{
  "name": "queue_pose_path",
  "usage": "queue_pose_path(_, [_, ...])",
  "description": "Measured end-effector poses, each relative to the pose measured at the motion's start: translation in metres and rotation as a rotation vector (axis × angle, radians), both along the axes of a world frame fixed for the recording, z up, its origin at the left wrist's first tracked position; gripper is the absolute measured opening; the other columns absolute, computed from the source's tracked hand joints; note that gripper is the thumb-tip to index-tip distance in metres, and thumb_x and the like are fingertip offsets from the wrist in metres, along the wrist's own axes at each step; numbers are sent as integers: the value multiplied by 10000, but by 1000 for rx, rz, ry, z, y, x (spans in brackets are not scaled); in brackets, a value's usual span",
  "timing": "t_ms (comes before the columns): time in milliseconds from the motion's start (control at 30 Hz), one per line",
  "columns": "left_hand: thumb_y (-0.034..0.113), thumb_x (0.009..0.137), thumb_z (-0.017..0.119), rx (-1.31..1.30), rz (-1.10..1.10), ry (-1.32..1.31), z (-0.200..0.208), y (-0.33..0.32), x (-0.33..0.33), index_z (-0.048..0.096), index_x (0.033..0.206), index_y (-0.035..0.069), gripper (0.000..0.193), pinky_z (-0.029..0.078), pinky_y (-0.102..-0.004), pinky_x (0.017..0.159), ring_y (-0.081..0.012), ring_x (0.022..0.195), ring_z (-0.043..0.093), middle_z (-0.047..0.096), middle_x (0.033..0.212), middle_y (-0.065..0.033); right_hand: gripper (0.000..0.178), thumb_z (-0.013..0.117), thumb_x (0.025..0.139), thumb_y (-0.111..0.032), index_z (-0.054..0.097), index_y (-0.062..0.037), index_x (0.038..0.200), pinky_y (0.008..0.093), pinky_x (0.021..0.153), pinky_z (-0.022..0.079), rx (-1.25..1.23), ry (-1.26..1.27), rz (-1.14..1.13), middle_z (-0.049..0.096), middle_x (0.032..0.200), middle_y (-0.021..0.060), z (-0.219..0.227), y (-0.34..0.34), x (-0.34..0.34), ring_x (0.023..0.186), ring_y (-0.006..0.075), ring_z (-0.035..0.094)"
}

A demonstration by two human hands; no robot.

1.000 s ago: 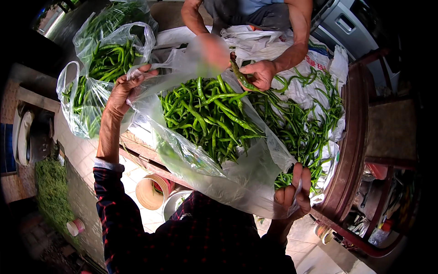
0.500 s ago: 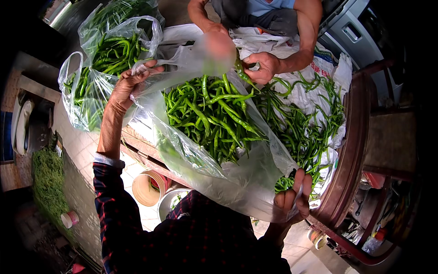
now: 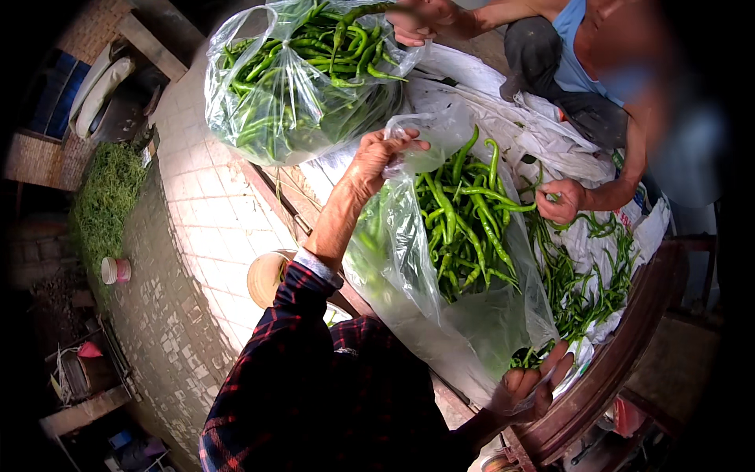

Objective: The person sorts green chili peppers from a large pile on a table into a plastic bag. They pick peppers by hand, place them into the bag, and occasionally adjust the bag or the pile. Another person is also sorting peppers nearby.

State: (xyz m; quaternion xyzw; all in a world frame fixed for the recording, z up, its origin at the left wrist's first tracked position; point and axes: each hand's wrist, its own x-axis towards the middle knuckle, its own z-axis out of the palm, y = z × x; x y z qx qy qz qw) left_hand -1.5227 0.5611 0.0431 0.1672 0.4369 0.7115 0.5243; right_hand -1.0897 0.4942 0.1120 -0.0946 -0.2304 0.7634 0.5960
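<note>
While the left hand (image 3: pixel 382 163) is clenched on the upper left edge of a clear plastic bag (image 3: pixel 487 322), the right hand (image 3: pixel 532 388) grips the lower right edge, fingers curled with the film caught among them, so that the bag is spread between the two. Green peppers (image 3: pixel 468 220) lie heaped inside it, over a white sheet (image 3: pixel 456 71). Just to the right, loose peppers (image 3: pixel 586 299) are strewn on the same sheet, near a dark red wooden rail (image 3: pixel 617 354). Opposite, a co-worker's near hand (image 3: pixel 560 200) is beside the heap, fingers bent (whether they hold anything, I cannot tell). The co-worker's far hand (image 3: pixel 421 22), partly blurred, is by a second bag (image 3: pixel 275 134), also full of green peppers. A pale bucket (image 3: pixel 263 279) stands near the plaid left sleeve (image 3: pixel 287 322).
</note>
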Motion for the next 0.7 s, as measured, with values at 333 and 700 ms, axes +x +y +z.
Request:
queue_pose_path(333, [48, 913, 534, -121, 187, 223, -47, 6, 89, 611, 1036, -44, 172, 490, -291, 761, -171, 868, 645, 702, 923, -109, 574, 317, 942, -92, 211, -39, 1504, 252, 551, 310, -11, -340, 30, 202, 1577, 126, 22, 15, -20, 551, 100, 353])
queue_pose_path(700, [34, 903, 529, -77, 237, 180, -58, 2, 91, 613, 976, -45, 136, 486, -288, 741, -159, 842, 634, 696, 875, -106, 579, 379, 928, -57, 241, -41, 1490, 234, 534, 313, -147, -319, -107, 211, 1582, 74, 17, 3, -20, 579, 76, 377])
